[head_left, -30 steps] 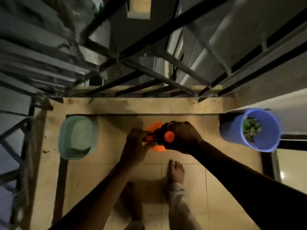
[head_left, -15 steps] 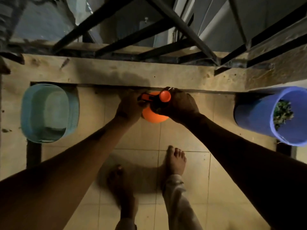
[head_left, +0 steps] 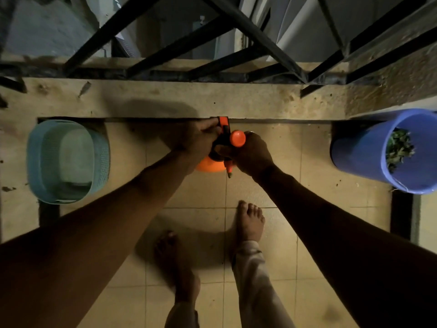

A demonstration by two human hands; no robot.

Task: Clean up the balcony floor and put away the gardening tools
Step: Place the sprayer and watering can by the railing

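Observation:
An orange pressure sprayer (head_left: 210, 165) with a black head and an orange pump knob is held above the tiled floor, just in front of the concrete kerb. My left hand (head_left: 201, 138) grips the sprayer's orange trigger handle from the left. My right hand (head_left: 250, 153) grips the black head right beside the knob. The orange bottle body is mostly hidden beneath both hands; a small nozzle tip pokes out below my right hand.
A teal plastic basket (head_left: 42, 162) stands on the floor at the left. A blue bucket (head_left: 354, 152) with green plant scraps sits at the right. A black metal railing (head_left: 248, 31) tops the kerb (head_left: 142, 100) ahead. My bare feet (head_left: 250, 221) stand on the tiles.
The sprayer head has turned in my hands: the orange handle now points away toward the kerb and the nozzle toward me. My view has dropped closer to the floor.

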